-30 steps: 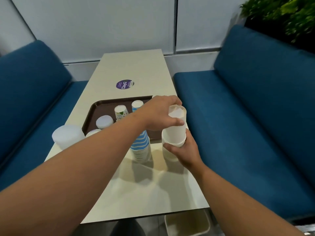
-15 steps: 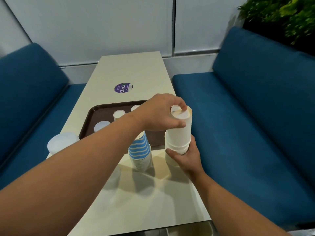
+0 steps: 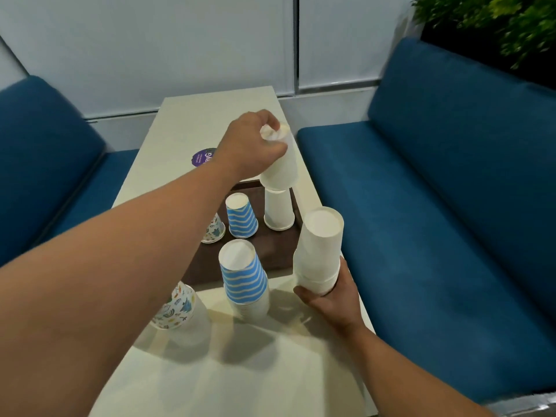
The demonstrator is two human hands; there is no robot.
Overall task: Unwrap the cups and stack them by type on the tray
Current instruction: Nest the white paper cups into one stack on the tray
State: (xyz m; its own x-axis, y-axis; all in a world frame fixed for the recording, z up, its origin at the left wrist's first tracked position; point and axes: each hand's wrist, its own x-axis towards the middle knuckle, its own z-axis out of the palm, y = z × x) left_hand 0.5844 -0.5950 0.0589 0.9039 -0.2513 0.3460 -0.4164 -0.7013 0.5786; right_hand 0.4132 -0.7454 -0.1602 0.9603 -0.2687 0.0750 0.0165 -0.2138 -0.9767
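Observation:
My left hand (image 3: 254, 145) grips a plain white cup (image 3: 281, 167) by its upturned base, held just above another white cup (image 3: 279, 210) that stands upside down on the brown tray (image 3: 270, 254). My right hand (image 3: 331, 291) holds the lower part of a stack of white cups (image 3: 320, 248) near the table's right edge. On the tray also stand a blue-striped cup (image 3: 241, 216) and a patterned cup (image 3: 215, 231), partly hidden by my left arm. A blue-striped stack (image 3: 244, 279) and a patterned stack (image 3: 177, 307) stand on the table in front of the tray.
The beige table (image 3: 210, 371) carries a purple round sticker (image 3: 203, 156) behind the tray. Blue sofas (image 3: 451, 206) flank the table on both sides. A green plant (image 3: 496, 22) sits at the top right behind the right sofa.
My left hand has lifted one white cup off the stack in my right hand and carried it forward over the white cup on the tray. The camera has tilted and moved closer.

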